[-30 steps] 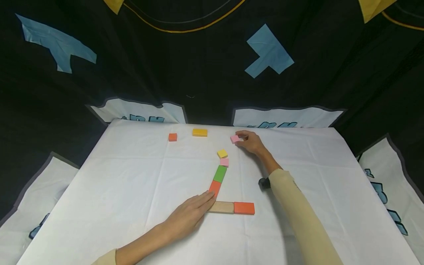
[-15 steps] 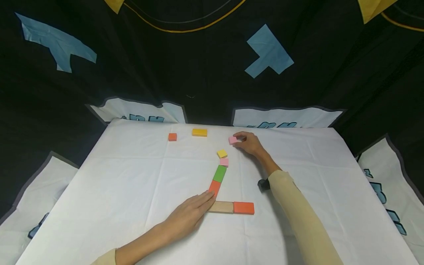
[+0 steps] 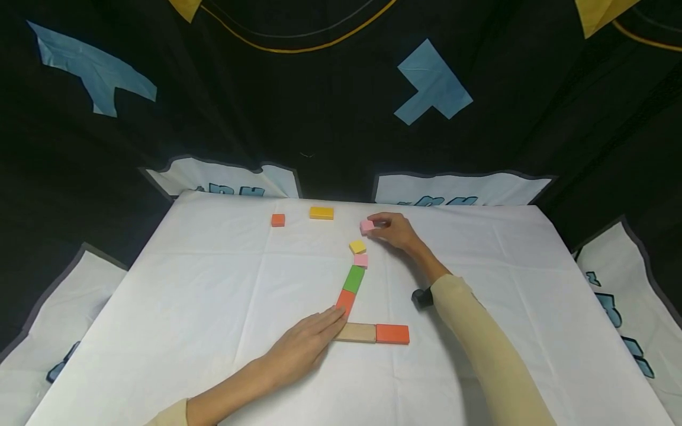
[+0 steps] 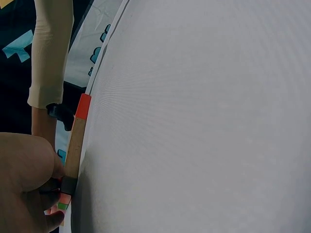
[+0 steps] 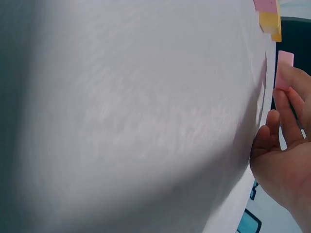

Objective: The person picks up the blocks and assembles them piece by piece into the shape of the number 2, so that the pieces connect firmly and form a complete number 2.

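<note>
Between the thumb and fingertips of my right hand (image 3: 394,231) is a small pink block (image 3: 366,227); the right wrist view shows that pinch from the side. Nearer me runs a bent line of blocks: a yellow block (image 3: 357,247), another pink block, a green block (image 3: 354,278) and an orange-red block (image 3: 346,300). My left hand (image 3: 306,344) lies with extended fingers at the line's lower corner, its fingertips on the orange-red block and touching a plain wooden block (image 3: 356,333). The fingers hide part of that corner. A second orange-red block (image 3: 392,334) adjoins the wooden one.
Towards the back of the white-covered table (image 3: 181,296) lie a small orange-red cube (image 3: 277,220) and a deeper yellow block (image 3: 322,213). A dark curtain (image 3: 330,130) hangs behind the far edge. A black device (image 3: 422,297) is at my right wrist.
My right hand has shifted slightly left with the pink block, closer to the yellow block topping the line. The left hand and the other blocks stay where they were.
</note>
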`<state>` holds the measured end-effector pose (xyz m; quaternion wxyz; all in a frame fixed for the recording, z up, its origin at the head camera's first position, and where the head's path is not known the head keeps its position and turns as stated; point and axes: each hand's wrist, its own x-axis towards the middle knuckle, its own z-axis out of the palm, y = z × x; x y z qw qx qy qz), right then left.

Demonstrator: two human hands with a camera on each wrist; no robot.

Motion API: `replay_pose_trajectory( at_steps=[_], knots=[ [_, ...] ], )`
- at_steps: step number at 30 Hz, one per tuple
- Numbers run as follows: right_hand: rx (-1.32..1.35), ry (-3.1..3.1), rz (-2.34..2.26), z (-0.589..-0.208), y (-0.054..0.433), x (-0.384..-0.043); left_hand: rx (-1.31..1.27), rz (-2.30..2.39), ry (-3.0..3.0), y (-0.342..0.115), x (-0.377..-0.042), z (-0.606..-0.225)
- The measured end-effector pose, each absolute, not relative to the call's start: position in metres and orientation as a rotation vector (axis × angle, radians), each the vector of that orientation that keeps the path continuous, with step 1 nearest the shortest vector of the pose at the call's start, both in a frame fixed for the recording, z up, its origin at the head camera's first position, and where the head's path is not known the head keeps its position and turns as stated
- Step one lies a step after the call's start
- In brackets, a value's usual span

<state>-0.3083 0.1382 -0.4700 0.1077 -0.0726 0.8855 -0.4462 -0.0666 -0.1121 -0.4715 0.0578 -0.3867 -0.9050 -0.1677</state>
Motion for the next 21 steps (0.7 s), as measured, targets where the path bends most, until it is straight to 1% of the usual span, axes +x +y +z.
replay_pose_trajectory(
  at_steps=[21],
  knots=[
    [-0.252, 2.609, -1.244, -0.47, 0.124, -0.307, -1.167, -0.519, -2.753, -0.113, -0.066, -0.471]
  ],
)
